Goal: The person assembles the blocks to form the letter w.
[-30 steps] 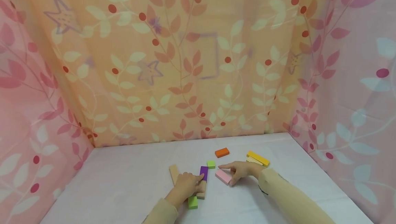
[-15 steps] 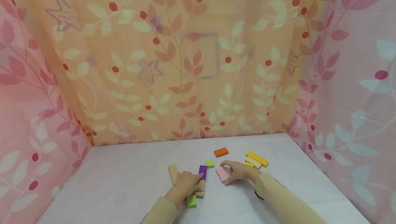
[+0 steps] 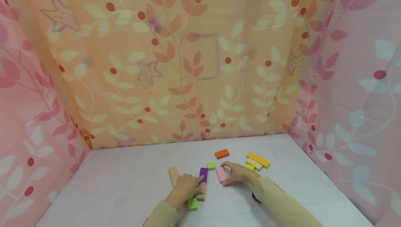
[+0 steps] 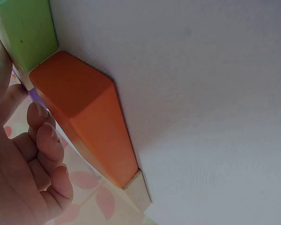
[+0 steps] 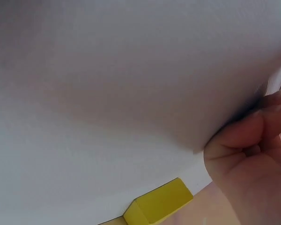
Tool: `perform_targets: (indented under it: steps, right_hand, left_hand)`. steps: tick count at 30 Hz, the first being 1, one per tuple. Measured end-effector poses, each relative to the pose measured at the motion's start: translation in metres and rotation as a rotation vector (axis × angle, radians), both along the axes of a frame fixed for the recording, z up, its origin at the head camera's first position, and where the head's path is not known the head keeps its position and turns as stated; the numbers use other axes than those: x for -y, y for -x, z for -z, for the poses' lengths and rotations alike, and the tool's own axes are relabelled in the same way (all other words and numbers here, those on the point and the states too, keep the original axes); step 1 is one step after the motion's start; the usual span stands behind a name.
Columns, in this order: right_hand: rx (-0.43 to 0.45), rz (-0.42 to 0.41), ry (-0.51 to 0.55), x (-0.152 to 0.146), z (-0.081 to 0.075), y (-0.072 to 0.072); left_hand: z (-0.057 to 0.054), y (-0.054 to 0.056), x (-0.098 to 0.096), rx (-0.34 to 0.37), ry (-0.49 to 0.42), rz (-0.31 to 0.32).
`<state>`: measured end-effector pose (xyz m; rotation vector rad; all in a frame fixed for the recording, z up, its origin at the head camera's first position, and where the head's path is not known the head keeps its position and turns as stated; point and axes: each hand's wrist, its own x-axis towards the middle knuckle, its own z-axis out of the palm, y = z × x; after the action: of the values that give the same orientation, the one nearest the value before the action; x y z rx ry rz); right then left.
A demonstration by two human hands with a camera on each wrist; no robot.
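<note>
My right hand [image 3: 238, 173] holds a pink block [image 3: 221, 174] by its ends, forefinger at the far end and thumb at the near one. To its left, my left hand [image 3: 186, 188] reaches its forefinger to a purple block [image 3: 203, 174], which lines up with a plain wooden block [image 3: 201, 196]. Under the left wrist a green block [image 3: 192, 204] shows. In the left wrist view, the thumb touches the green block [image 4: 28, 33], an orange block [image 4: 89, 117] adjoins it, and the other fingers are loosely bent. A small light-green block [image 3: 211, 165] lies beyond the purple one.
Another orange block [image 3: 221, 154] lies farther back. At right sit a long yellow-orange block [image 3: 258, 159], a ridged pale piece [image 3: 254, 164] and a small yellow block [image 3: 250, 166]. A plain wooden plank [image 3: 173, 175] lies left of the left hand. Patterned curtains [image 3: 175, 63] enclose the white table [image 3: 125, 185].
My right forefinger has bent in to the pink block's far end. The pink block has turned to point more directly away from me. My left hand stays at the purple block.
</note>
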<state>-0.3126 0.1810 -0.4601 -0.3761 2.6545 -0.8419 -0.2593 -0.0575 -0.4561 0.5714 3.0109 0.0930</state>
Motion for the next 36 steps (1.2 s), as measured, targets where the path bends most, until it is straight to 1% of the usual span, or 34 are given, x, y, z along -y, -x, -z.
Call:
perform_targets:
  steps: [6, 9, 14, 21, 30, 36]
  right_hand:
    - [0.091, 0.049, 0.106, -0.0052, -0.0035, -0.0024]
    - [0.107, 0.043, 0.134, -0.0058, -0.0039, -0.0022]
    - [0.088, 0.042, 0.106, -0.0040, -0.0040, -0.0011]
    - [0.060, 0.052, 0.055, -0.0002, -0.0050, 0.0000]
    - [0.059, 0.064, 0.043, 0.0017, -0.0064, -0.0019]
    - [0.061, 0.071, 0.045, 0.0017, -0.0062, -0.0019]
  left_hand:
    - [-0.0011, -0.0003, -0.0018, 0.000, 0.012, -0.001]
    - [-0.0006, 0.0003, -0.0019, 0.005, 0.010, -0.005]
    - [-0.0016, 0.0005, -0.0013, 0.013, 0.006, -0.009]
    - [-0.0042, -0.0028, -0.0010, 0.012, -0.005, -0.009]
    - [-0.0065, -0.0057, -0.0007, 0.007, -0.017, -0.010]
    - [-0.0035, -0.0033, -0.0002, -0.008, -0.010, -0.001]
